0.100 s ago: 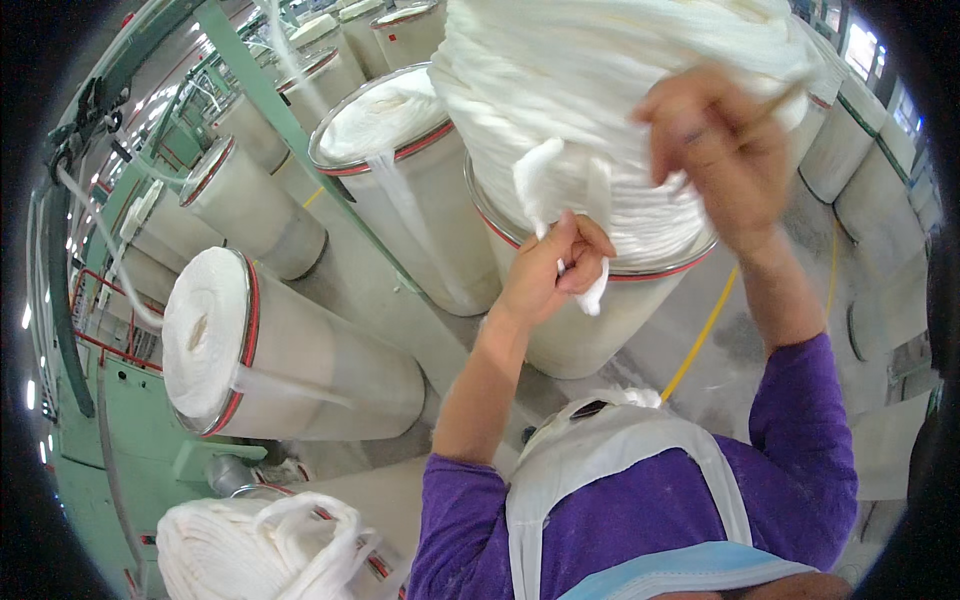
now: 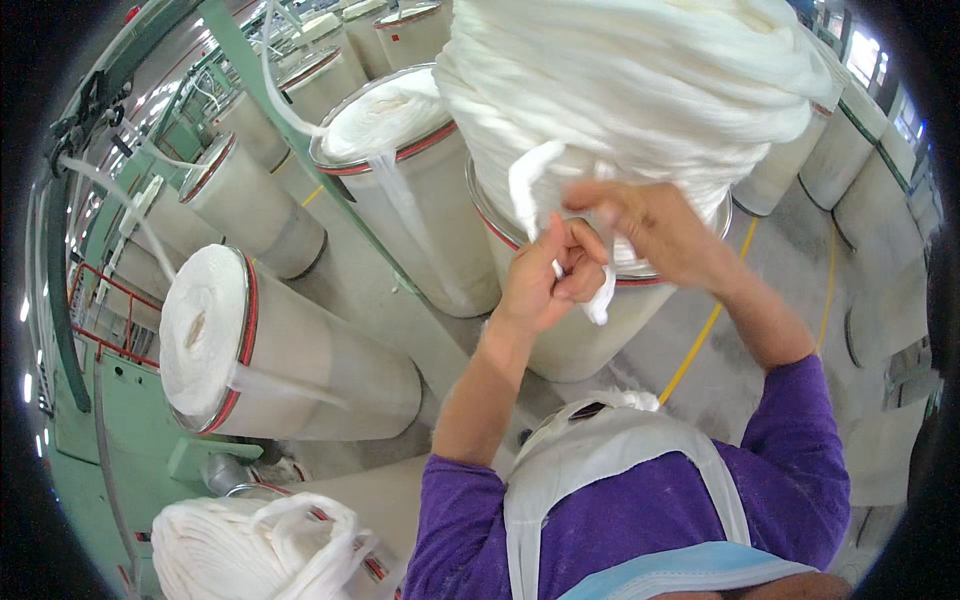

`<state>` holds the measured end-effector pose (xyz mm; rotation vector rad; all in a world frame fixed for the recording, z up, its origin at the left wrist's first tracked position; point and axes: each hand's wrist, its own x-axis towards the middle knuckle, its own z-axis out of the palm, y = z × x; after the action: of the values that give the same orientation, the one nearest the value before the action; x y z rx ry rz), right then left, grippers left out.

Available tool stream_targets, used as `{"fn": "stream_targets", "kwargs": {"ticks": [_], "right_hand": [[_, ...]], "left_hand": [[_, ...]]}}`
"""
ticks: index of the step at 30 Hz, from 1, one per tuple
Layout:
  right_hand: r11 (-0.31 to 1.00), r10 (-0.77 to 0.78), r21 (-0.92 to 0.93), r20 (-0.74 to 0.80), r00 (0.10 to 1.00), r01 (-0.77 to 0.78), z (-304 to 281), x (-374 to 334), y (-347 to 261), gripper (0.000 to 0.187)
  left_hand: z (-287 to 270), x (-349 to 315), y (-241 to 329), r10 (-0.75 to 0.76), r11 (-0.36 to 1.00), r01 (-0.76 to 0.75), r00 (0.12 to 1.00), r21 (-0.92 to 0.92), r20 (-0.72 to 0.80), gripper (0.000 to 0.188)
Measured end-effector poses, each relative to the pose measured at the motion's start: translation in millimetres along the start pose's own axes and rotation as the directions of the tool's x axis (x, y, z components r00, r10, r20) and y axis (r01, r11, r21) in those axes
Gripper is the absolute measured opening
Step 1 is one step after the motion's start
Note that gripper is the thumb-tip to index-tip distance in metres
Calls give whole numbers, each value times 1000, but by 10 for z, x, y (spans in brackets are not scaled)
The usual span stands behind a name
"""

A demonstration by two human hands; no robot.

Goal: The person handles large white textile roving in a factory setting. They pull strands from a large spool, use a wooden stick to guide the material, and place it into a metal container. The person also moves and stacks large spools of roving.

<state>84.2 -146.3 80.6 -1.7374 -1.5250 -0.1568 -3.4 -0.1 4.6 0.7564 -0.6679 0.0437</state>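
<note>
My left hand (image 2: pixel 545 280) is closed around a white fibre sliver (image 2: pixel 525 185), thick and soft like loose cotton rope. One part of the sliver bends up above the fist, and a short tail hangs below the fingers. Close by on the right is my right hand (image 2: pixel 665 235), its fingers pointing at the left hand and smeared by motion; whether they hold anything is hidden. Both hands are in front of a tall heap of coiled sliver (image 2: pixel 620 90), which bulges over the red-banded rim of a pale can (image 2: pixel 580 345).
Another full can (image 2: pixel 400 190) stands behind to the left, and a tilted-looking one (image 2: pixel 320 350) nearer left. At the lower left lies a loose sliver coil (image 2: pixel 250 545) beside green machinery (image 2: pixel 110 430). A yellow line (image 2: pixel 695 350) crosses the floor; more cans (image 2: pixel 845 150) line the right.
My right hand has swung down and left, from in front of the heap to beside the left hand. The left hand keeps its hold on the sliver almost in place.
</note>
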Motion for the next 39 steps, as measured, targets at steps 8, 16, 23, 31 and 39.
{"fn": "stream_targets", "kwargs": {"ticks": [8, 16, 23, 31, 39], "right_hand": [[956, 267, 111, 46, 963, -270, -387, -437, 252, 34], [980, 201, 12, 6, 980, -201, -583, -555, 85, 37], [944, 185, 242, 176, 967, -225, -538, -723, -15, 43], [873, 359, 351, 10, 933, -339, -463, -1223, 349, 41], [687, 613, 647, -270, 743, -331, -375, -1811, 965, 47]], "left_hand": [[-322, -325, 132, 335, 928, -365, 906, -74, -259, 44], [-981, -819, -9, 27, 954, 247, 492, 169, -870, 31], [-461, 140, 1155, 519, 439, 112, 778, 892, -353, 22], [-65, 1556, 2159, 451, -294, 18, 884, 956, 121, 24], [-509, 2827, 2665, 273, -534, 138, 962, 834, 15, 44]]}}
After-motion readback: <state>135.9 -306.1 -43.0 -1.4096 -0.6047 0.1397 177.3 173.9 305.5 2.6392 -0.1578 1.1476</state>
